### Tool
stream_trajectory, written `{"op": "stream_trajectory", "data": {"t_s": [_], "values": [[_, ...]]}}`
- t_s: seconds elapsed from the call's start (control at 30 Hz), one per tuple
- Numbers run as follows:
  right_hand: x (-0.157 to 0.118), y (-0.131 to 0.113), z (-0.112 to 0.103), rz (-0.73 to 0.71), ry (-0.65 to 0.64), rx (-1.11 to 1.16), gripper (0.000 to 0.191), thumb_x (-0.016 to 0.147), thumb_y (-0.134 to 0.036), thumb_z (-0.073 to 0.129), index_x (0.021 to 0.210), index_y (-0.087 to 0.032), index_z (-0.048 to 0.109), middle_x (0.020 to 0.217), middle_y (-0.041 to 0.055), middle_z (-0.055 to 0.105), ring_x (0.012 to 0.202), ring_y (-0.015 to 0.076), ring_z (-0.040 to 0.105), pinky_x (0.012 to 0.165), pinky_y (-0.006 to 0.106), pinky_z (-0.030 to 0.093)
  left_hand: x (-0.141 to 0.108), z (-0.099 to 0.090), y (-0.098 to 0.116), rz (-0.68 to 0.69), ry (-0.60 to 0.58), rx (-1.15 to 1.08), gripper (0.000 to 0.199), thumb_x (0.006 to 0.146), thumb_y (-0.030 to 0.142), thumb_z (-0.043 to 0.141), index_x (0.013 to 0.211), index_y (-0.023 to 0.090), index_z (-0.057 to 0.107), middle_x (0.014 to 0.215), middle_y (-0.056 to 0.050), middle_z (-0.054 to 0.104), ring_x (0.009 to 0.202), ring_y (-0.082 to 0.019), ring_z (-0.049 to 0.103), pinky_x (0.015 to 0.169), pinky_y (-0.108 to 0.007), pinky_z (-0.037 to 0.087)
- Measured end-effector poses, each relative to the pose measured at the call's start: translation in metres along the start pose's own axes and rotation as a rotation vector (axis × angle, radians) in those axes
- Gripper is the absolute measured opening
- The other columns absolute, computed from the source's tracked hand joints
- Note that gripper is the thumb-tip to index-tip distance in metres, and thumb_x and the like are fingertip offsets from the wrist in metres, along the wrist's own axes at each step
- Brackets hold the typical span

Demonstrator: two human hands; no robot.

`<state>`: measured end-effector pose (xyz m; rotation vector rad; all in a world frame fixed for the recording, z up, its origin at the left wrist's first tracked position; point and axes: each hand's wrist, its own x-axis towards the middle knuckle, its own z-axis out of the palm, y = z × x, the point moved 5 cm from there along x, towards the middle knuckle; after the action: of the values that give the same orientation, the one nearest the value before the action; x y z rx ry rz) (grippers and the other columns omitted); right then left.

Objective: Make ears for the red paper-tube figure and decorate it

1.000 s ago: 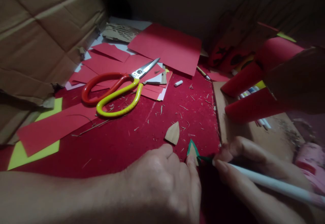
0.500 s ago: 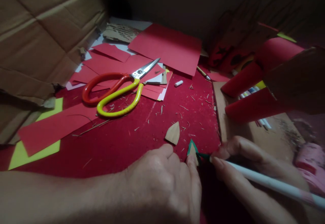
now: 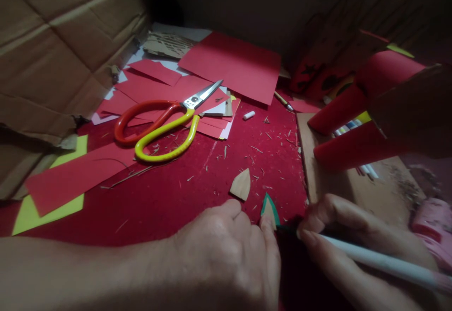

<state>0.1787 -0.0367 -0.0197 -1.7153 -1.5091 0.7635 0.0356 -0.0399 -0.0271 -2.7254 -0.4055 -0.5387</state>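
My left hand is closed, its thumb and finger pressing down a small pointed cardboard piece edged in green. Its lower part is hidden under my fingertips. In a pinch, my right hand grips a white felt-tip pen, whose green tip meets the right edge of that piece. A second, plain pointed cardboard piece lies just beyond my left knuckles. Farther off rest scissors with one red and one yellow handle, on top of red paper.
Red paper sheets are heaped at the back, near a white pen cap. Folded cardboard rises at left above red and yellow strips. On the right, red paper tubes stand over a cardboard base with several pens. Shavings dot the red surface.
The pen tip and my right hand have shifted slightly down along the piece's right edge, where more green now shows. My left hand stays in place.
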Motion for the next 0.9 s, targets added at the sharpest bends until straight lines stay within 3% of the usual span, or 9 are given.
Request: {"op": "stream_trajectory", "data": {"t_s": [0.23,0.4,0.5,0.9], "values": [[0.0,-0.001,0.002,-0.007,-0.028,-0.045,0.017,0.07,-0.025,0.057,0.053,-0.025,0.059,0.038,-0.0038,0.051,0.031,0.0103,0.044,0.026,0.016,0.029,-0.001,0.001,0.0,0.046,-0.001,-0.007,0.033,0.085,0.014,0.038,0.104,0.0,0.062,0.057,-0.005,0.056,0.044,-0.016,0.047,0.041,-0.034,0.046],[-0.001,0.01,0.004,0.274,-0.126,0.196,0.017,0.064,-0.033,0.064,0.052,-0.025,0.056,0.039,-0.0021,0.053,0.033,0.0121,0.046,0.031,0.019,0.034,0.0,0.001,-0.001,0.063,0.015,0.016,0.032,0.086,0.014,0.035,0.098,0.003,0.064,0.055,-0.003,0.053,0.042,-0.015,0.045,0.04,-0.032,0.045],[-0.002,0.009,0.003,0.407,-0.094,0.312,0.02,0.062,-0.033,0.068,0.05,-0.025,0.053,0.039,-0.0018,0.054,0.032,0.0113,0.044,0.031,0.019,0.031,0.0,0.001,-0.002,0.064,0.017,0.009,0.034,0.086,0.013,0.035,0.1,0.003,0.064,0.055,-0.004,0.053,0.042,-0.015,0.045,0.04,-0.033,0.045],[0.003,0.006,0.0,0.306,0.024,0.218,0.013,0.061,-0.032,0.069,0.057,-0.023,0.06,0.046,0.0011,0.059,0.038,0.0123,0.048,0.034,0.02,0.036,0.001,-0.001,-0.001,0.063,-0.093,-0.045,0.037,0.083,0.017,0.04,0.11,0.002,0.061,0.063,-0.008,0.058,0.05,-0.019,0.05,0.047,-0.038,0.048]]}}
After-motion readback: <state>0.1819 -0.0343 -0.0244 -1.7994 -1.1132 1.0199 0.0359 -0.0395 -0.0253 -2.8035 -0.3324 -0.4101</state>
